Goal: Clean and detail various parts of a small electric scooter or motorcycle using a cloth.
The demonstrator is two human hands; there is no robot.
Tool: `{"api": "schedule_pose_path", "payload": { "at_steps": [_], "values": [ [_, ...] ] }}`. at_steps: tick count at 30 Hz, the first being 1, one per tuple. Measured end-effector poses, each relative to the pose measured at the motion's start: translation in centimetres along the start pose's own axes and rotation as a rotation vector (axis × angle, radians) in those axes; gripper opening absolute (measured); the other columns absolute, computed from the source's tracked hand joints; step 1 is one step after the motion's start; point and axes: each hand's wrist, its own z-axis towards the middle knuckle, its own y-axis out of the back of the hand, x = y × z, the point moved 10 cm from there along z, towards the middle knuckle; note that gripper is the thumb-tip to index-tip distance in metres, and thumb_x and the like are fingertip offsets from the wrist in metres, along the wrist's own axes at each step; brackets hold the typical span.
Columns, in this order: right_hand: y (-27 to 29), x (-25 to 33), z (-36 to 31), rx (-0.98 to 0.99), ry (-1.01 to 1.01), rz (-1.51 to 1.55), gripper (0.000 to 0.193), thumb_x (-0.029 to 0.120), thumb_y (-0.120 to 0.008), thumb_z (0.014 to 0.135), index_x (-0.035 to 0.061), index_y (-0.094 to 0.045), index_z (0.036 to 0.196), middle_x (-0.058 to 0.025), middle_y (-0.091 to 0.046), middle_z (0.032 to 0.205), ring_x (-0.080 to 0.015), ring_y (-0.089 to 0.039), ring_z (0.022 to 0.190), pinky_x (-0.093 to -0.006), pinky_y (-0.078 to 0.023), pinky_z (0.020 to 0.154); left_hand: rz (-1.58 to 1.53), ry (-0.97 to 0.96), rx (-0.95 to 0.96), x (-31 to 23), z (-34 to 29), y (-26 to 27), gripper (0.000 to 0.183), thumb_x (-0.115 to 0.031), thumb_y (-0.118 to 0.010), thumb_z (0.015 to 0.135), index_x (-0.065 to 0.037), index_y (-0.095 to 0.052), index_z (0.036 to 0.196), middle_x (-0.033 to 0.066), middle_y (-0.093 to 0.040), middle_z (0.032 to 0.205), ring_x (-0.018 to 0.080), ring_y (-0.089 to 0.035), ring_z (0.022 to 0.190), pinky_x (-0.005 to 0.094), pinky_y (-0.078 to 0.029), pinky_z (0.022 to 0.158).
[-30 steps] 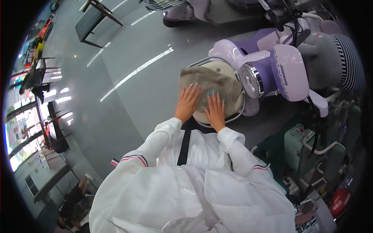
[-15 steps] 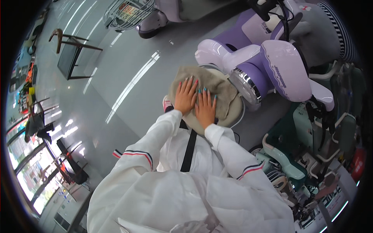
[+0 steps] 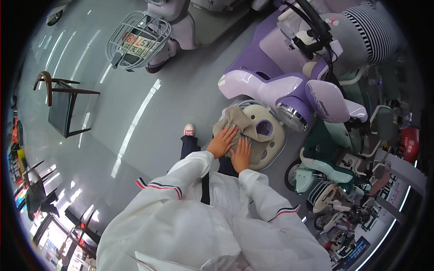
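A grey-beige cloth (image 3: 238, 123) lies over the cream front wheel cover (image 3: 275, 135) of a purple scooter (image 3: 289, 72). My left hand (image 3: 221, 141) presses flat on the cloth's near left part, fingers spread. My right hand (image 3: 241, 154) lies flat beside it on the cloth's near edge, fingers apart. Both arms wear white sleeves with striped cuffs. A purple hub (image 3: 263, 128) shows through where the cloth is pulled back.
A green scooter (image 3: 343, 158) stands to the right, with more small vehicles behind it. Another scooter with a wire basket (image 3: 135, 38) is at the far left. A dark chair (image 3: 63, 106) stands on the grey floor. My shoe (image 3: 189, 130) is beside the wheel.
The view has swung back from the wheel. The cloth has shifted left and down, uncovering the wheel cover's right side and purple hub. Both hands stay flat on it.
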Motion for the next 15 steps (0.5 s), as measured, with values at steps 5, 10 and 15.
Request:
{"api": "schedule_pose_path", "payload": {
  "at_steps": [5, 10, 15],
  "values": [
    [-0.7, 3.1, 0.5, 0.077, -0.010, -0.021, 0.081, 0.025, -0.068, 0.077, -0.0024, -0.024, 0.139, -0.0201, -0.023, 0.146, -0.0344, -0.018, 0.137, -0.0481, -0.017, 0.111, -0.183, 0.108, -0.079, 1.9, 0.2, 2.5, 0.050, -0.014, -0.054, 0.085, -0.004, -0.042, 0.132, 0.0145, -0.037, 0.140, 0.0332, -0.037, 0.126, 0.0392, -0.033, 0.104],
    [0.0, 5.4, 3.5, 0.257, 0.084, -0.076, 0.082, 0.021, -0.069, 0.074, 0.0023, -0.024, 0.140, -0.0146, -0.022, 0.148, -0.0286, -0.018, 0.138, -0.0471, -0.015, 0.112, -0.389, 0.426, 0.024, 7.3, 1.2, 3.8, 0.031, -0.008, -0.057, 0.080, -0.006, -0.056, 0.111, 0.0140, -0.058, 0.112, 0.0344, -0.055, 0.104, 0.0405, -0.044, 0.089],
    [3.1, 4.0, 7.6, 0.053, 0.122, 0.201, 0.054, 0.011, -0.057, 0.079, 0.0043, -0.042, 0.130, -0.0137, -0.043, 0.134, -0.0277, -0.039, 0.125, -0.0408, -0.031, 0.105, -0.553, 0.396, 0.004, 9.6, 4.7, 10.1, 0.037, -0.002, -0.052, 0.075, -0.004, -0.051, 0.112, 0.0161, -0.061, 0.100, 0.0342, -0.058, 0.098, 0.0397, -0.045, 0.084]
  ]
}}
